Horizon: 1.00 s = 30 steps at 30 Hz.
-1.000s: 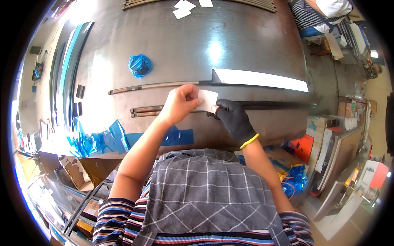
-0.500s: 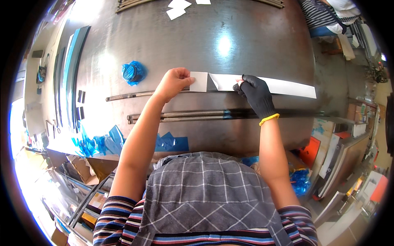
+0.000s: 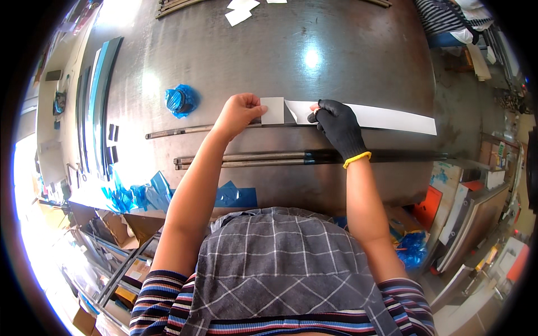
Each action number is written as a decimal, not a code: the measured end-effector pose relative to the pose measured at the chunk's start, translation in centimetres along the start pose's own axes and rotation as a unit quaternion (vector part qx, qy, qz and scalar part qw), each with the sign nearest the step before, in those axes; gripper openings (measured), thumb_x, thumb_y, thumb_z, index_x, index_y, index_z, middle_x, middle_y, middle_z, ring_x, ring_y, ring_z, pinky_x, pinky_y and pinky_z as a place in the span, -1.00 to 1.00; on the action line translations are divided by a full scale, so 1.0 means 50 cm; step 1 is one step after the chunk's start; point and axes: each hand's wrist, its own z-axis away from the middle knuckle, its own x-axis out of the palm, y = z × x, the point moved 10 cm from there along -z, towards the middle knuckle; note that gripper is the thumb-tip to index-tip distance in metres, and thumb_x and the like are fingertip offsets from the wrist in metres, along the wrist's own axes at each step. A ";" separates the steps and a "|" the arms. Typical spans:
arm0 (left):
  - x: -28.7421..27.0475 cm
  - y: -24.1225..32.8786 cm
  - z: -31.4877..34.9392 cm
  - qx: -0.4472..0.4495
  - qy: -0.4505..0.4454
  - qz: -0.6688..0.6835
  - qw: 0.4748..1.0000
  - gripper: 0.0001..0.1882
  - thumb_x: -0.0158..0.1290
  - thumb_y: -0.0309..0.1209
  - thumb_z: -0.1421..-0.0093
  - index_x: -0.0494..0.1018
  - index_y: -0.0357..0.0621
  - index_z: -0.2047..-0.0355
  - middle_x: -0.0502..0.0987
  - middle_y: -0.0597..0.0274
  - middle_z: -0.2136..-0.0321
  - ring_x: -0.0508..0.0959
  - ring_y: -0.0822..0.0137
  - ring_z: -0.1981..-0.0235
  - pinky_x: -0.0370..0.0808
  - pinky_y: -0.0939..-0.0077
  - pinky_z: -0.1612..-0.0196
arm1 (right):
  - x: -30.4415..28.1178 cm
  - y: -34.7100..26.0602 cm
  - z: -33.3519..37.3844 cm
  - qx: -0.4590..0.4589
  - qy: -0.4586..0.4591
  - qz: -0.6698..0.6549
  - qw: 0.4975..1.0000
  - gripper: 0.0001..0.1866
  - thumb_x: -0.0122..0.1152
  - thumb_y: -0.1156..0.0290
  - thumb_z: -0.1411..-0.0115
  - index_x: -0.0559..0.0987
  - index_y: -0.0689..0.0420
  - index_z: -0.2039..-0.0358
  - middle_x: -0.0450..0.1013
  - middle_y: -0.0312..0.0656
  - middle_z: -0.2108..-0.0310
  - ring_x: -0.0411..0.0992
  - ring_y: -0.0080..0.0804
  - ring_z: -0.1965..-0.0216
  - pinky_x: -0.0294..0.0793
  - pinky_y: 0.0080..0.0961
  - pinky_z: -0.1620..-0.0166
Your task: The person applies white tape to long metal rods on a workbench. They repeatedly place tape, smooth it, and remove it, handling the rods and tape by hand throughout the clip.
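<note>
My bare left hand (image 3: pixel 240 116) pinches the left edge of a small grey square piece (image 3: pixel 273 111), thin and flat like card. To its right runs a long white strip (image 3: pixel 392 119), which looks like paper; its left end is curled up, with a dark gap between it and the square. My right hand (image 3: pixel 339 127), in a black glove with a yellow cuff and bare fingertips, is closed with its fingertips on the strip near the curled end. Both pieces lie along a long thin metal bar (image 3: pixel 179 133), whose left end sticks out beyond my left hand.
Closer to me, two more metal bars (image 3: pixel 252 160) lie side by side on the metal table (image 3: pixel 370 61). A blue-wrapped round object (image 3: pixel 180 101) stands at left, past blue film scraps (image 3: pixel 236 196). White paper pieces (image 3: pixel 240 15) lie at the far side. Another person (image 3: pixel 445 22) is at far right.
My right hand has shifted left along the white strip, closer to its curled end. My left hand keeps its pinch on the grey square. The view has shifted slightly.
</note>
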 end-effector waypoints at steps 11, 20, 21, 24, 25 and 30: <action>0.012 0.013 0.021 0.012 0.000 -0.011 1.000 -0.80 0.22 -0.35 -0.20 0.49 -0.16 0.49 0.40 0.48 0.59 0.29 0.60 0.55 0.23 0.61 0.49 | 0.007 0.012 0.014 -0.008 0.000 0.028 1.000 -0.75 0.13 0.33 -0.27 0.64 0.26 0.25 0.60 -0.20 0.45 0.48 -0.50 0.45 0.47 -0.52 0.28; 0.010 0.009 0.015 0.035 0.014 -0.031 0.999 -0.80 0.22 -0.39 -0.17 0.47 -0.20 0.50 0.40 0.46 0.60 0.31 0.59 0.55 0.26 0.59 0.47 | 0.022 -0.087 0.054 -0.100 0.113 0.271 0.951 -0.61 0.41 0.18 -0.02 0.60 0.09 0.18 0.57 -0.11 0.19 0.52 -0.13 0.12 0.48 -0.24 0.06; 0.011 0.009 0.014 0.033 0.012 -0.033 0.999 -0.80 0.22 -0.39 -0.17 0.47 -0.20 0.50 0.41 0.45 0.60 0.31 0.59 0.55 0.26 0.59 0.47 | 0.025 -0.110 0.062 -0.139 0.146 0.313 0.928 -0.58 0.45 0.19 0.01 0.59 0.07 0.15 0.56 -0.12 0.17 0.50 -0.13 0.09 0.46 -0.23 0.03; 0.012 0.006 0.018 0.036 0.020 -0.034 0.999 -0.80 0.22 -0.39 -0.17 0.48 -0.21 0.50 0.42 0.45 0.60 0.33 0.58 0.55 0.27 0.59 0.47 | 0.044 -0.124 0.068 -0.162 0.164 0.340 0.912 -0.48 0.53 0.21 0.10 0.56 0.06 0.11 0.49 -0.16 0.11 0.41 -0.13 -0.02 0.41 -0.21 -0.07; 0.011 0.005 0.017 0.036 0.021 -0.034 0.999 -0.80 0.22 -0.39 -0.17 0.48 -0.21 0.49 0.42 0.45 0.60 0.33 0.58 0.55 0.28 0.59 0.47 | 0.048 -0.125 0.065 -0.171 0.166 0.340 0.910 -0.46 0.54 0.21 0.11 0.55 0.06 0.10 0.48 -0.16 0.10 0.40 -0.14 -0.03 0.40 -0.21 -0.08; 0.016 0.010 0.027 0.034 0.019 -0.051 0.998 -0.80 0.23 -0.39 -0.16 0.48 -0.22 0.49 0.43 0.43 0.60 0.34 0.57 0.55 0.30 0.57 0.46 | 0.063 -0.130 0.075 -0.216 0.173 0.337 0.900 -0.36 0.59 0.21 0.19 0.52 0.05 0.08 0.41 -0.18 0.01 0.33 -0.17 -0.08 0.37 -0.20 -0.10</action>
